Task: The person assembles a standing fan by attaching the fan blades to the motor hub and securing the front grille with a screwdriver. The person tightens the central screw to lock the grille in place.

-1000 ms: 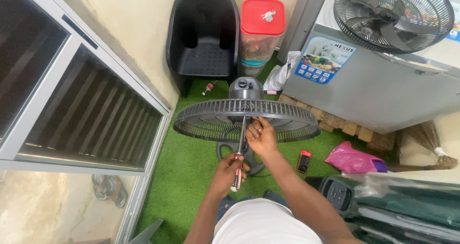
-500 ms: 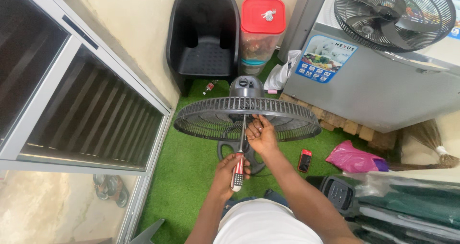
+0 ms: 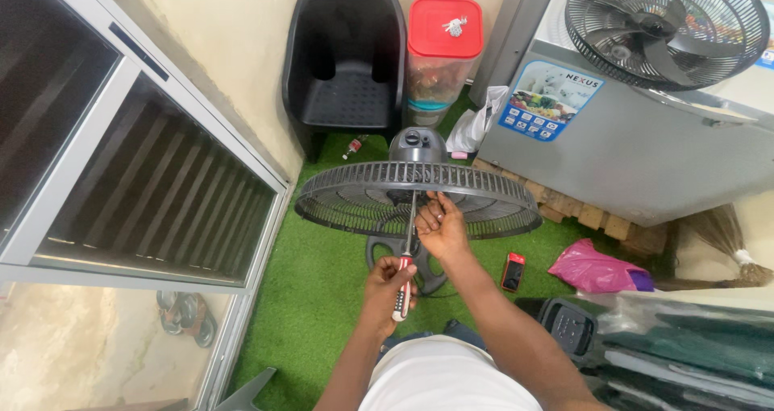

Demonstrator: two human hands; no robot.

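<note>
The left hand [image 3: 385, 280] grips a red-handled screwdriver [image 3: 402, 275], its shaft reaching into the black fan grille [image 3: 339, 193]. The right hand [image 3: 441, 227] pinches the shaft by the rim. A screw looks mid-turn; continuing needs a steady tip. The fan stands on green turf [image 3: 314, 298], a black chair [image 3: 345, 56] behind.
</note>
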